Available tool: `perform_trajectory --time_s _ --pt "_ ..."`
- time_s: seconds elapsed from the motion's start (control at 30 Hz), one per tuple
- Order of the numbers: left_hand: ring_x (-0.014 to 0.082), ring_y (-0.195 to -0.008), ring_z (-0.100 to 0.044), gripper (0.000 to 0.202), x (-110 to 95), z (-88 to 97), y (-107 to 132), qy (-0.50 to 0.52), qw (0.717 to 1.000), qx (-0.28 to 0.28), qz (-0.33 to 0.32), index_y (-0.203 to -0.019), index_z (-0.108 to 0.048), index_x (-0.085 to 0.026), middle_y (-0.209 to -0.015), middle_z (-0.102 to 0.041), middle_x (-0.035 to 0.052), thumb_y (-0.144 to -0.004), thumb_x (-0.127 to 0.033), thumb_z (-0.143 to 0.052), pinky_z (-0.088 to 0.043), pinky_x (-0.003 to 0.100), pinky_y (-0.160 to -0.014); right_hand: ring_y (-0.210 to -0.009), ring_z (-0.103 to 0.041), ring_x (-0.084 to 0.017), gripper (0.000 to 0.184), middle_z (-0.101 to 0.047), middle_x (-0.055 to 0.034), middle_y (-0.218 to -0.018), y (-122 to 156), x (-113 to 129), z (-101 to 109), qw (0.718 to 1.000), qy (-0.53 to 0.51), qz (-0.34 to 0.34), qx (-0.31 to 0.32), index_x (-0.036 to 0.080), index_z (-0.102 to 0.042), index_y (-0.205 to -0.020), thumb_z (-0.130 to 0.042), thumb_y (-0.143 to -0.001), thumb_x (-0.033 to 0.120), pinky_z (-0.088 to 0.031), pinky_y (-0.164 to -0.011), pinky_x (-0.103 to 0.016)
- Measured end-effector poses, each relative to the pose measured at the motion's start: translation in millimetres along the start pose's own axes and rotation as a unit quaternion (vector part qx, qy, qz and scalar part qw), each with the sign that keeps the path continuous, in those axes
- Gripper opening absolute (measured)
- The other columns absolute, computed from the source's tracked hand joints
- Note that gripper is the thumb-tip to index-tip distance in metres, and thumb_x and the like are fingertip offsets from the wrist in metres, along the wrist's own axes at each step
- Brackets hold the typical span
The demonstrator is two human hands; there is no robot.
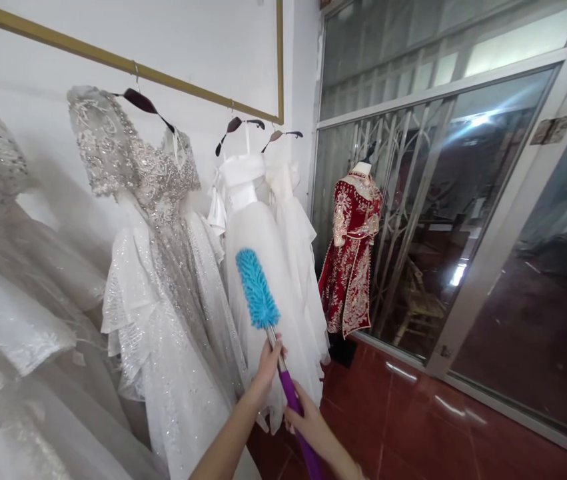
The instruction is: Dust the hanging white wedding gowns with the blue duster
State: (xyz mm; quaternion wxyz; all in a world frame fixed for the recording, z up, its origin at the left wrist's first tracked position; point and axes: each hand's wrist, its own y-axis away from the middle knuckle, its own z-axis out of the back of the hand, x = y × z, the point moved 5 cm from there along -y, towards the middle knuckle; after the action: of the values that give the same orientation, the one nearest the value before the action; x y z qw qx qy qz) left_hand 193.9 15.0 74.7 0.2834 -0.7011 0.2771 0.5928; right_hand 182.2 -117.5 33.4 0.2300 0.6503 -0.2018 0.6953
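Observation:
I hold a duster with a blue fluffy head (pixel 257 288) and a purple handle (pixel 297 408) upright in front of me. My left hand (pixel 269 363) grips the metal shaft just under the head. My right hand (pixel 307 421) grips the purple handle lower down. The blue head stands in front of a plain white dress (pixel 256 240) that hangs from a hanger. A silver beaded dress (pixel 163 267) hangs to its left.
A gold rail (pixel 113 61) on the white wall carries several hung dresses, more of them at far left (pixel 8 300). A red embroidered gown on a mannequin (pixel 352 253) stands by the glass window and metal frame (pixel 503 213). Red tiled floor (pixel 413 427) lies below.

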Motion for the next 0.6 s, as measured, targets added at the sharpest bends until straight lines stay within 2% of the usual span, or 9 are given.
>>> perform_trajectory --time_s 0.07,0.13,0.2,0.27,0.33,0.43,0.5,0.6 --pt "0.0116 -0.059 -0.050 0.066 -34 -16.3 -23 -0.001 1.000 0.010 -0.025 -0.106 -0.049 -0.016 -0.064 -0.053 -0.0037 -0.064 -0.066 -0.058 -0.040 0.025 -0.061 -0.045 -0.044 -0.010 0.064 -0.053 0.0086 -0.056 -15 36 22 1.000 0.010 0.027 0.001 0.018 -0.033 -0.132 -0.052 -0.072 0.028 -0.037 -0.048 -0.025" --pt "0.0117 -0.062 -0.052 0.061 -53 -28.2 -44 -0.011 0.999 0.016 -0.031 -0.107 -0.049 -0.018 -0.067 -0.055 -0.0030 -0.067 -0.063 -0.057 -0.040 0.025 -0.063 -0.046 -0.042 -0.010 0.060 -0.054 0.0092 -0.057 -29 61 40 0.999 0.018 0.049 0.013 0.021 -0.036 -0.129 -0.053 -0.073 0.028 -0.037 -0.049 -0.025" --pt "0.0119 -0.061 -0.052 0.055 -57 -36.4 -60 -0.030 0.999 0.018 -0.015 -0.105 -0.051 -0.018 -0.068 -0.058 -0.0023 -0.069 -0.060 -0.057 -0.039 0.025 -0.062 -0.046 -0.042 -0.010 0.055 -0.054 0.0089 -0.057 -40 71 56 0.998 0.023 0.061 0.024 0.022 -0.039 -0.127 -0.052 -0.074 0.028 -0.036 -0.050 -0.025" --pt "0.0119 -0.059 -0.052 0.050 -46 -41.8 -69 -0.050 0.998 0.019 0.022 -0.099 -0.053 -0.018 -0.068 -0.060 -0.0016 -0.070 -0.058 -0.057 -0.039 0.026 -0.061 -0.046 -0.042 -0.010 0.051 -0.055 0.0086 -0.057 -48 66 69 0.997 0.028 0.058 0.033 0.021 -0.040 -0.125 -0.050 -0.075 0.029 -0.036 -0.050 -0.025" --pt "0.0123 -0.059 -0.053 0.046 -24 -45.2 -70 -0.064 0.995 0.018 0.069 -0.094 -0.055 -0.017 -0.069 -0.062 -0.0011 -0.070 -0.057 -0.059 -0.040 0.027 -0.062 -0.045 -0.043 -0.010 0.050 -0.054 0.0089 -0.054 -52 47 80 0.998 0.036 0.043 0.039 0.019 -0.042 -0.122 -0.051 -0.073 0.028 -0.035 -0.050 -0.025" --pt "0.0137 -0.064 -0.056 0.045 27 -46.6 -59 -0.069 0.988 0.004 0.140 -0.090 -0.055 -0.019 -0.070 -0.063 -0.0015 -0.066 -0.057 -0.061 -0.041 0.028 -0.066 -0.043 -0.041 -0.010 0.052 -0.049 0.0104 -0.048 -52 1 93 0.998 0.048 0.002 0.047 0.017 -0.045 -0.119 -0.053 -0.068 0.028 -0.034 -0.048 -0.025" --pt "0.0145 -0.065 -0.057 0.047 67 -46.2 -43 -0.064 0.980 -0.014 0.186 -0.085 -0.054 -0.020 -0.069 -0.064 -0.0018 -0.061 -0.059 -0.064 -0.042 0.029 -0.067 -0.039 -0.040 -0.010 0.055 -0.049 0.0105 -0.047 -46 -34 98 0.996 0.051 -0.040 0.060 0.016 -0.044 -0.119 -0.053 -0.066 0.029 -0.033 -0.044 -0.024" --pt "0.0150 -0.061 -0.057 0.054 123 -47.7 -13 -0.047 0.967 -0.042 0.246 -0.072 -0.053 -0.020 -0.066 -0.063 -0.0013 -0.046 -0.062 -0.072 -0.043 0.030 -0.066 -0.038 -0.042 -0.011 0.054 -0.048 0.0093 -0.042 -31 -77 103 0.990 0.049 -0.097 0.095 0.013 -0.048 -0.114 -0.053 -0.064 0.030 -0.032 -0.042 -0.024"
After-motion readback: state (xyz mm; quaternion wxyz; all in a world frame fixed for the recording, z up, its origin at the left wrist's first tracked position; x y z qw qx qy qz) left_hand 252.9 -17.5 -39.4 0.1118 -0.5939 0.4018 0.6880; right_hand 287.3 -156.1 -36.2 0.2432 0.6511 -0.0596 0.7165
